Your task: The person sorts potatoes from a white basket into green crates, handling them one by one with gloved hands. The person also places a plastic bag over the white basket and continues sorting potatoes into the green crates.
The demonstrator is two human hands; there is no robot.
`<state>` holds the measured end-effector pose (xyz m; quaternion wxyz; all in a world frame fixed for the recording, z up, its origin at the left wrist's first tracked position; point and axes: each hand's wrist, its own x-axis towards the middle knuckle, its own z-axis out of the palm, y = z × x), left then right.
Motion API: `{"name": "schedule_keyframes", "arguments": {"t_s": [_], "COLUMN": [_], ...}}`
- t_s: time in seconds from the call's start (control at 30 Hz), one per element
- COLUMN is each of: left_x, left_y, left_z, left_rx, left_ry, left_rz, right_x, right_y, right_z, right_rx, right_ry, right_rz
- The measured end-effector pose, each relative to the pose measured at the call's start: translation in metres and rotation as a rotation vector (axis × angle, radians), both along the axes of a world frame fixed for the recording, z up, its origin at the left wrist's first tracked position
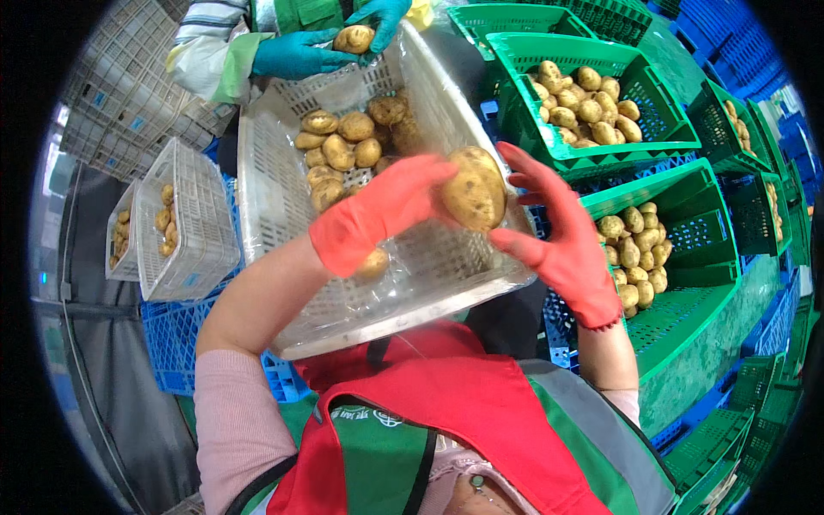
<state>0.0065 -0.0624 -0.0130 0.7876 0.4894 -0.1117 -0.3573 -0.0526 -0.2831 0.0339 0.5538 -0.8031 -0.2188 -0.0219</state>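
Note:
A large potato [475, 188] is between my two hands, over the right wall of a white plastic crate [386, 325] lined with clear film. My left hand [386, 209], in a red rubber glove, has its fingertips against the potato's left side and is partly blurred. My right hand [560, 235], gloved alike, is spread around the right side, thumb near its lower edge; whether it touches cannot be told. Several potatoes [339, 152] lie in the far part of the crate, and one potato [372, 264] lies below my left wrist.
Across the crate, a co-worker's teal-gloved hands [302, 55] hold a potato [353, 39]. Green crates [708, 257] of potatoes stand at the right on blue pallets. White crates [187, 244] with potatoes stand at the left, stacked crates [122, 84] behind.

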Motion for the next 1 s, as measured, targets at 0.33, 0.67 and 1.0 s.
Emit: {"name": "schedule_keyframes", "arguments": {"t_s": [0.33,0.67,1.0], "left_x": [0.019,0.068,0.129], "left_y": [0.002,0.040,0.037], "left_z": [0.010,-0.087,-0.166], "left_rx": [0.638,1.426,1.404], "left_ry": [-0.256,-0.771,-0.856], "left_rz": [-0.117,-0.084,0.268], "right_x": [0.039,0.014,0.022], "right_y": [-0.029,-0.076,-0.093], "right_z": [-0.047,-0.065,-0.085], "right_rx": [1.254,0.716,1.888], "right_ry": [0.748,0.287,0.933], "right_rz": [0.211,-0.176,0.287]}}
